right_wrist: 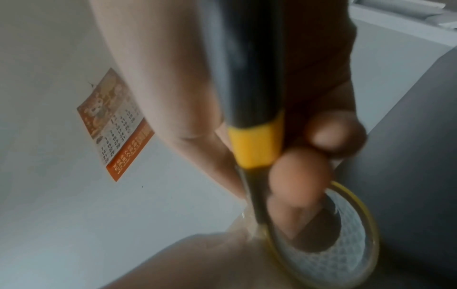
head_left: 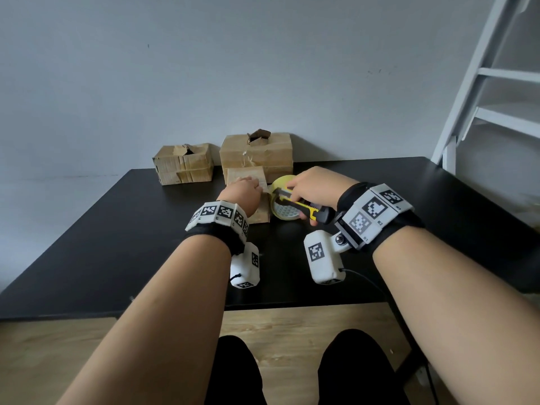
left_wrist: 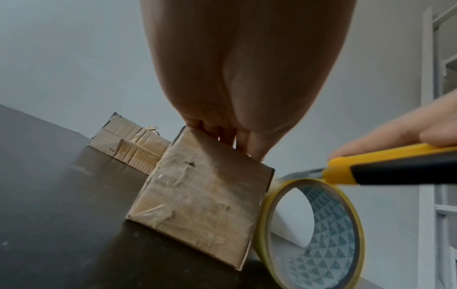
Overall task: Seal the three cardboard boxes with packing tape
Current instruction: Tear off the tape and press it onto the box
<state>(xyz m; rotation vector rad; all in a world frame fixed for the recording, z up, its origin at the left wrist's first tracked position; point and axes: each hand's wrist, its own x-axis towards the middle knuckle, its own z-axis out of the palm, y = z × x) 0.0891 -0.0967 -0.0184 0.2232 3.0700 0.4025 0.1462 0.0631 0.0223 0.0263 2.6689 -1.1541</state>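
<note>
A small cardboard box (head_left: 258, 213) (left_wrist: 205, 197) stands mid-table on the black table (head_left: 117, 244). My left hand (head_left: 244, 188) lies on its top, fingers (left_wrist: 222, 133) pressing down over the far edge. A yellow-rimmed tape roll (head_left: 285, 210) (left_wrist: 314, 230) (right_wrist: 346, 234) leans against the box's right side, a strip running up to the box top. My right hand (head_left: 309, 185) grips a yellow-and-black utility knife (head_left: 304, 206) (left_wrist: 385, 172) (right_wrist: 254, 144), whose blade meets that strip. A larger torn-topped box (head_left: 257, 153) and a second small box (head_left: 182, 163) (left_wrist: 131, 148) stand at the back.
A white ladder-like frame (head_left: 479, 83) rises at the table's right rear corner. A calendar (right_wrist: 116, 125) hangs on the grey wall. The table's front edge is near my knees, with wooden floor below.
</note>
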